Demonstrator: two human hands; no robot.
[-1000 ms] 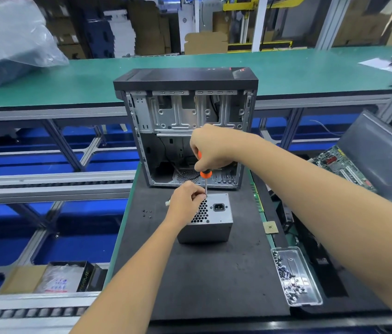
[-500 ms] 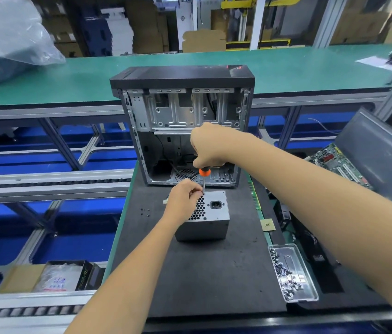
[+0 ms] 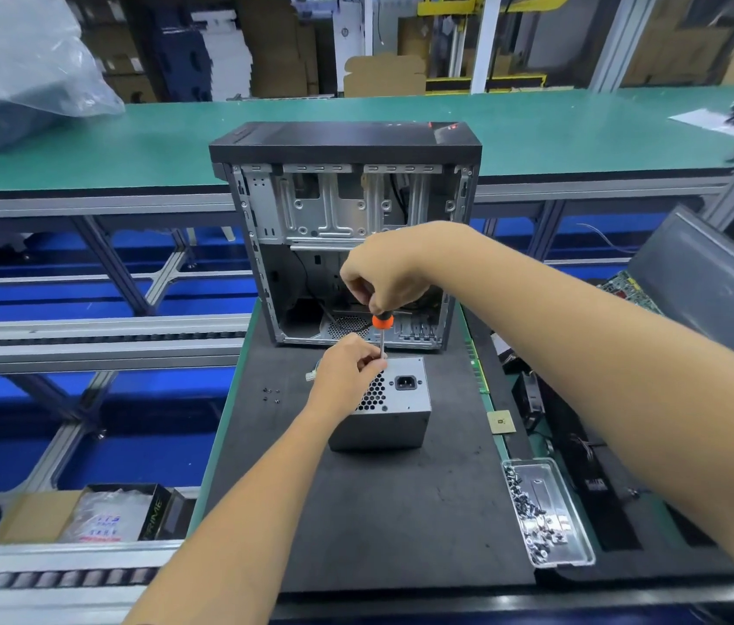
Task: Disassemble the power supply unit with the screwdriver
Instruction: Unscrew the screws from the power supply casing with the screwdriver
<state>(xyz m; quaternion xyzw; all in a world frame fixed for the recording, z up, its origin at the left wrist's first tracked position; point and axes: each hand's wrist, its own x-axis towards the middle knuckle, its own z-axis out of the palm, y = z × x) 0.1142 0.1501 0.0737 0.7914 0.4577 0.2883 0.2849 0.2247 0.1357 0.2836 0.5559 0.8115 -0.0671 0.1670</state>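
A grey metal power supply unit (image 3: 394, 410) sits on the black mat, its honeycomb vent and power socket facing up. My right hand (image 3: 385, 275) grips the handle of an orange and black screwdriver (image 3: 382, 324) held upright, tip down at the unit's top rear edge. My left hand (image 3: 347, 372) rests on the unit's left side, fingers pinching the screwdriver's shaft near the tip. The tip itself is hidden by my fingers.
An empty black computer case (image 3: 347, 236) stands open just behind the unit. Several loose screws (image 3: 271, 396) lie on the mat (image 3: 356, 512) to the left. A clear tray (image 3: 548, 512) of screws sits at the right, with a small chip (image 3: 501, 422) and circuit boards (image 3: 627, 290) beyond.
Both hands and the screwdriver stay at the same spot on the unit; only the view has shifted slightly.
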